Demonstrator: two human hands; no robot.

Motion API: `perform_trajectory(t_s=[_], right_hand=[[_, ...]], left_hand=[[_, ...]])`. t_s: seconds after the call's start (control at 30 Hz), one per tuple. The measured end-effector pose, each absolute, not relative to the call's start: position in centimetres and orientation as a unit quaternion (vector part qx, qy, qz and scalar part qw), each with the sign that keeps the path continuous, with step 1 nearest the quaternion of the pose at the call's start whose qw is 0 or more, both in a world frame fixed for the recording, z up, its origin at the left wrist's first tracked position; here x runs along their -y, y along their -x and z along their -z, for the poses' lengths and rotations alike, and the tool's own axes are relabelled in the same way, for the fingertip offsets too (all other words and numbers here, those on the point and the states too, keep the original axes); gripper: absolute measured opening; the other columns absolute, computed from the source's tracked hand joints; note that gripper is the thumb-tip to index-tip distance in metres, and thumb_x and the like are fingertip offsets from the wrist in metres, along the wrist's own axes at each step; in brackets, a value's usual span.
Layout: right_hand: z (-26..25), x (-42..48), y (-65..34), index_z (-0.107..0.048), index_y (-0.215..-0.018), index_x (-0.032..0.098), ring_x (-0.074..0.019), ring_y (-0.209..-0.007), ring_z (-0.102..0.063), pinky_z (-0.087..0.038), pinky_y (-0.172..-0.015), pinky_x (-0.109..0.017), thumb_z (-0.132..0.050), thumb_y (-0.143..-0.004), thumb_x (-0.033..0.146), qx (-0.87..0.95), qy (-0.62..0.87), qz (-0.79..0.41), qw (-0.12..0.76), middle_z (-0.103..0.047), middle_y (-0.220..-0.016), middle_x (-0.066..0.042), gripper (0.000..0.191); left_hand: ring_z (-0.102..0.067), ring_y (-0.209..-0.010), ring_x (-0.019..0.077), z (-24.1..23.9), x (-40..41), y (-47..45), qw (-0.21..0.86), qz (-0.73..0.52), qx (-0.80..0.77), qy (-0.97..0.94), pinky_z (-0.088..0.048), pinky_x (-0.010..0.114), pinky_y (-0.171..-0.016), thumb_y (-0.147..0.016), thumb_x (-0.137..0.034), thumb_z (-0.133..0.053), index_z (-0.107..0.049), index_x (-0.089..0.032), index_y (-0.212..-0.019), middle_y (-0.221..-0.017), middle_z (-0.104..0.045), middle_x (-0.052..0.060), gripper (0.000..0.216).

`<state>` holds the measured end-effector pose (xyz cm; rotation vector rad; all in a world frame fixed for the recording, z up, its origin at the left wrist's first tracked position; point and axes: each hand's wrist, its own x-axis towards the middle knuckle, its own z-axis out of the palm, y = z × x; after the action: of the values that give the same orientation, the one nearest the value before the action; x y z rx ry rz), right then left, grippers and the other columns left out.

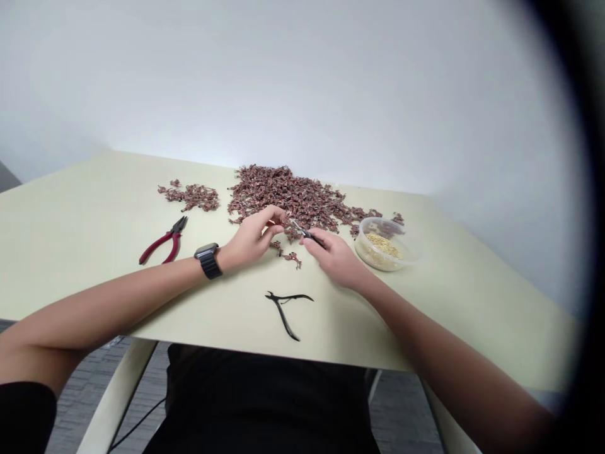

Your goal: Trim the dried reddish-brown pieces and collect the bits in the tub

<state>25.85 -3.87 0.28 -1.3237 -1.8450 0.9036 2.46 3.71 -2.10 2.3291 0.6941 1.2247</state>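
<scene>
My left hand (255,236), with a black watch on the wrist, is closed in a pinch on a small reddish-brown piece (287,217), mostly hidden by the fingers. Wrapped round the dark handles of a small hand tool with a silvery tip, likely pliers (306,234), is my right hand (338,260). The tool's tip meets or nearly meets the piece at my left fingertips. Just beyond both hands spreads a large heap of similar reddish-brown pieces (288,189). A few loose pieces (292,258) lie below my fingers.
A round clear plastic tub (385,261) holding small golden bits stands right of my right hand. Black cuticle nippers (283,302) lie open near the table's front edge. Red-handled pliers (165,241) and a smaller pile (193,197) are at left. A pale wall rises behind the table (227,328).
</scene>
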Motion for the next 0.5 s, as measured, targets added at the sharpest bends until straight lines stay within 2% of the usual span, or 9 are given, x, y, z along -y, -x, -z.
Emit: perform_trajectory(t_s=[0.07,0.17,0.3,0.5], right_hand=[[0.1,3.6,-26.2,-0.065,-0.105,0.021,-0.0161,-0.068,-0.046,-0.036,-0.064,-0.031,-0.056,-0.098,0.046,0.767,0.518,-0.192,0.326,-0.053,-0.077,0.0,0.028],[0.3,3.3,-26.7,-0.063,-0.119,0.019,-0.0194,-0.076,-0.054,-0.041,-0.073,-0.035,-0.055,-0.099,0.042,0.809,0.496,-0.089,0.303,-0.061,-0.087,-0.004,0.032],[0.3,3.2,-27.0,-0.06,-0.129,0.017,-0.0231,-0.085,-0.06,-0.046,-0.08,-0.037,-0.053,-0.101,0.043,0.825,0.478,-0.05,0.298,-0.068,-0.105,-0.011,0.039],[0.3,3.2,-27.4,-0.059,-0.133,0.019,-0.0279,-0.101,-0.065,-0.049,-0.086,-0.039,-0.053,-0.102,0.043,0.833,0.471,-0.027,0.29,-0.068,-0.121,-0.015,0.04]], left_hand=[[-0.061,-0.085,0.0153,2.4,-3.4,-2.9,0.304,-0.444,-0.255,-0.803,-0.05,0.029,-0.077,-0.104,-0.03,-0.055,-0.055,-0.02,-0.113,-0.101,-0.066,0.006,0.013],[-0.058,-0.081,0.014,2.4,-3.3,-3.3,0.425,-0.443,-0.229,-0.755,-0.049,0.028,-0.073,-0.103,-0.039,-0.057,-0.052,-0.02,-0.109,-0.097,-0.064,0.005,0.021],[-0.057,-0.079,0.0132,2.2,-3.0,-3.4,0.483,-0.435,-0.208,-0.731,-0.048,0.027,-0.073,-0.101,-0.044,-0.061,-0.051,-0.02,-0.107,-0.094,-0.063,0.004,0.027],[-0.055,-0.078,0.0134,2.1,-2.8,-3.4,0.488,-0.43,-0.198,-0.733,-0.048,0.027,-0.073,-0.1,-0.045,-0.063,-0.052,-0.02,-0.105,-0.091,-0.059,0.003,0.028]])
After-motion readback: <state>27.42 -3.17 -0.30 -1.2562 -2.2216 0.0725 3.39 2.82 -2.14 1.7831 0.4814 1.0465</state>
